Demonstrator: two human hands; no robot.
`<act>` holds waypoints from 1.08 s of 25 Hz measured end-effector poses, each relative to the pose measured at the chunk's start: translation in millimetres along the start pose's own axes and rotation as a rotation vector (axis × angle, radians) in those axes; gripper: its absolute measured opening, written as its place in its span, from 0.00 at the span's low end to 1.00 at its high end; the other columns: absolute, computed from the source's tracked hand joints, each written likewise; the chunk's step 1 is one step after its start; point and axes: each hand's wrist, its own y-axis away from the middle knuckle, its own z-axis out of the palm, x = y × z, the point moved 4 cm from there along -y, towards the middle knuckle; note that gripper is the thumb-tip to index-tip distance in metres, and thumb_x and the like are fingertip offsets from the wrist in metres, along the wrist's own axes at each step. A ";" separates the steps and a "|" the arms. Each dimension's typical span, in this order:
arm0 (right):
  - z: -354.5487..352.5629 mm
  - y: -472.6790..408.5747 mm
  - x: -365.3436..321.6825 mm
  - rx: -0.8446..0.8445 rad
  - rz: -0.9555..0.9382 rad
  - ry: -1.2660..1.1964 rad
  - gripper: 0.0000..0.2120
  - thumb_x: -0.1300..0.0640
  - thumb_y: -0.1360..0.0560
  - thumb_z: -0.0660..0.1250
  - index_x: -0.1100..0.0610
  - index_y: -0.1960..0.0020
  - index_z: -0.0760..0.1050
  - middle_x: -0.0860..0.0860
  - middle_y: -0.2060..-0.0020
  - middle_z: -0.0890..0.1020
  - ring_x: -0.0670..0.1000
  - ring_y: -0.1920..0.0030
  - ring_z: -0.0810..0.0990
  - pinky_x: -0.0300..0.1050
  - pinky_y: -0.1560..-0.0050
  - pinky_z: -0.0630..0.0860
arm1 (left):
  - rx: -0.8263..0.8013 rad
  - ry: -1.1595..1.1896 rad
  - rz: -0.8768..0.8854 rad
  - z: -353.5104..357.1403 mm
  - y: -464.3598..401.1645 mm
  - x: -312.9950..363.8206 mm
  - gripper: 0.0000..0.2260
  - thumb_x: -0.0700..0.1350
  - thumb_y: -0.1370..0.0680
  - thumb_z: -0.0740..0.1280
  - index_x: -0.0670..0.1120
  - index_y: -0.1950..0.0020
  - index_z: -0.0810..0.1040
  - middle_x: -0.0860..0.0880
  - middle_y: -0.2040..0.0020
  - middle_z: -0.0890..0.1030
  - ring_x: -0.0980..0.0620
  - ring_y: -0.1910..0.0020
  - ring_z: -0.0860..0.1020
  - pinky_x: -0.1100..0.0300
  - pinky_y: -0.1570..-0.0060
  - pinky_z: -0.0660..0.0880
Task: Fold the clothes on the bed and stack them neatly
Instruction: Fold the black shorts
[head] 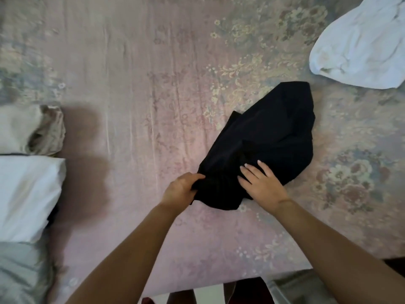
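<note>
Both of my arms reach out over the bed (135, 88), and my hands are on the black garment (269, 137). On my left hand (182, 189) the fingers are curled in and pinch a bunch of the black cloth at its near corner. My right hand (262, 183) lies flat on the cloth with its fingers out straight, pressing it down and gripping nothing. The black garment sits on the pink flowered sheet, a bit to the right of the middle. It is still lumpy and not folded. Its long way runs on a slant, from the near end under my hands up and away to the right, and the far end points toward the crumpled white garment (359, 44), which lies well apart in the far right corner. I think the job now is to spread the black one flat. To do that well, I should keep my right hand pressing, pull the pinched corner out to the left, and smooth the wrinkles before I fold. A stack with a white folded cloth (28, 194) waits at the left edge.
</note>
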 end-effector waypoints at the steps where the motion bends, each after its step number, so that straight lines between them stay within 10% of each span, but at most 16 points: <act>1: -15.0 -1.5 7.0 0.099 0.035 -0.040 0.19 0.62 0.30 0.76 0.56 0.40 0.82 0.55 0.39 0.83 0.55 0.36 0.81 0.56 0.32 0.73 | 0.041 0.156 -0.078 -11.2 1.2 3.3 0.18 0.30 0.23 0.70 0.43 0.35 0.81 0.43 0.43 0.83 0.44 0.44 0.81 0.55 0.44 0.78; 5: -89.4 -29.8 48.8 0.434 0.285 -0.346 0.12 0.69 0.29 0.73 0.64 0.46 0.83 0.60 0.51 0.86 0.62 0.49 0.84 0.58 0.44 0.77 | 0.115 0.714 -0.364 -55.3 7.9 9.0 0.16 0.38 0.23 0.74 0.48 0.37 0.79 0.45 0.45 0.83 0.43 0.50 0.84 0.51 0.55 0.82; 9: -145.3 -82.6 68.0 0.407 0.477 -0.494 0.22 0.62 0.19 0.65 0.66 0.27 0.69 0.65 0.31 0.75 0.65 0.30 0.73 0.63 0.31 0.69 | 0.137 1.247 -0.687 -74.0 19.8 0.4 0.12 0.44 0.18 0.66 0.42 0.36 0.77 0.42 0.49 0.78 0.49 0.56 0.78 0.63 0.70 0.79; 12: -136.1 -91.0 26.9 0.337 0.334 -0.601 0.27 0.59 0.17 0.64 0.65 0.22 0.62 0.64 0.24 0.66 0.64 0.23 0.64 0.63 0.26 0.63 | 0.272 1.472 -0.721 -71.7 29.7 -20.1 0.15 0.51 0.16 0.62 0.43 0.35 0.76 0.41 0.44 0.81 0.44 0.47 0.81 0.54 0.54 0.82; 15: -95.3 -68.8 -23.6 0.271 0.202 -0.495 0.33 0.52 0.21 0.71 0.61 0.21 0.62 0.63 0.22 0.62 0.63 0.21 0.60 0.66 0.24 0.58 | 0.457 1.310 -0.625 -66.5 36.6 -45.9 0.21 0.54 0.15 0.61 0.46 0.25 0.68 0.41 0.33 0.76 0.41 0.38 0.78 0.44 0.36 0.75; 19: -47.9 -56.8 -54.3 0.052 0.153 -0.376 0.46 0.43 0.30 0.78 0.56 0.20 0.61 0.64 0.21 0.59 0.65 0.21 0.57 0.75 0.26 0.52 | 0.378 0.573 -0.334 -63.9 31.8 -44.3 0.37 0.41 0.23 0.75 0.52 0.19 0.59 0.53 0.31 0.72 0.50 0.42 0.79 0.51 0.41 0.78; 24: -73.6 -70.8 -18.3 0.334 0.260 -0.445 0.17 0.61 0.30 0.78 0.67 0.44 0.82 0.65 0.41 0.80 0.66 0.44 0.81 0.64 0.43 0.78 | 0.537 0.469 -0.359 -77.6 18.2 -33.4 0.30 0.38 0.25 0.76 0.48 0.26 0.67 0.45 0.50 0.82 0.48 0.51 0.80 0.54 0.43 0.77; 27: -102.4 -79.2 12.4 0.285 0.279 -0.611 0.11 0.62 0.23 0.72 0.67 0.44 0.81 0.62 0.48 0.83 0.65 0.47 0.81 0.59 0.48 0.76 | 0.623 0.524 -0.312 -99.0 21.6 -14.2 0.22 0.39 0.24 0.75 0.47 0.36 0.69 0.46 0.58 0.83 0.49 0.55 0.81 0.54 0.46 0.77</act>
